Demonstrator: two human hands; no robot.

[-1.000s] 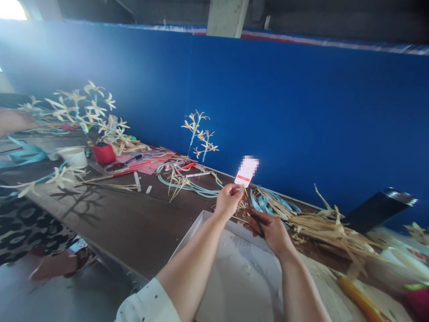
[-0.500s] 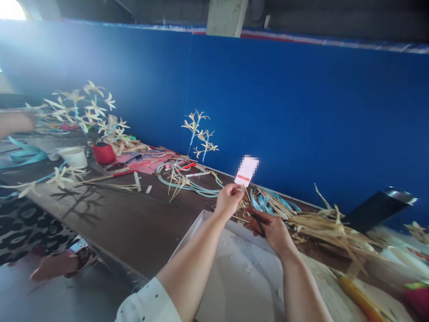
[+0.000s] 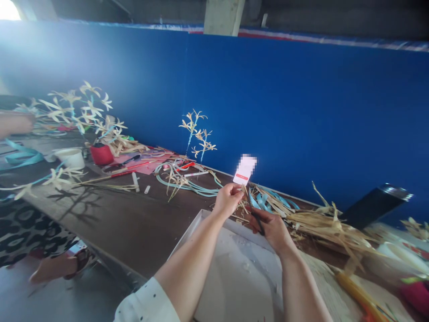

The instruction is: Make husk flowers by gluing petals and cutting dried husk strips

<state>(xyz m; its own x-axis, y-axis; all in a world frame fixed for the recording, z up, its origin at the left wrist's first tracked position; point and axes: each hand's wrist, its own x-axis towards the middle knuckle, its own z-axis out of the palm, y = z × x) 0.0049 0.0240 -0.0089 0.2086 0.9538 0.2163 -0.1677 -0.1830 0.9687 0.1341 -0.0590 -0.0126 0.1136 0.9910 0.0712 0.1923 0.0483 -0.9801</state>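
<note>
My left hand (image 3: 227, 200) is closed in a pinch above the far edge of a shallow white box (image 3: 188, 239). A small pale piece of dried husk seems to stick out from its fingertips, partly hidden by them. My right hand (image 3: 273, 230) grips dark-handled scissors (image 3: 257, 218), whose blades point up and left at the pinched fingertips. Whether the blades touch the piece cannot be made out. Just beyond my fingers stands a lit phone screen (image 3: 241, 179). Dried husk strips (image 3: 315, 219) and blue ribbon (image 3: 263, 201) lie right of the scissors.
A blue panel (image 3: 301, 112) backs the table. Husk flowers on stems (image 3: 197, 134), a coil of pale blue cord (image 3: 201, 191), a white cup (image 3: 72, 158) and a red spool (image 3: 101, 154) stand leftward. A black cylinder (image 3: 375, 206) leans right. Another person's hand (image 3: 15, 125) shows far left.
The view has shifted slightly, so the scene sits a little further left. The scissor blades look a bit more apart at my left fingertips. Both hands keep their hold.
</note>
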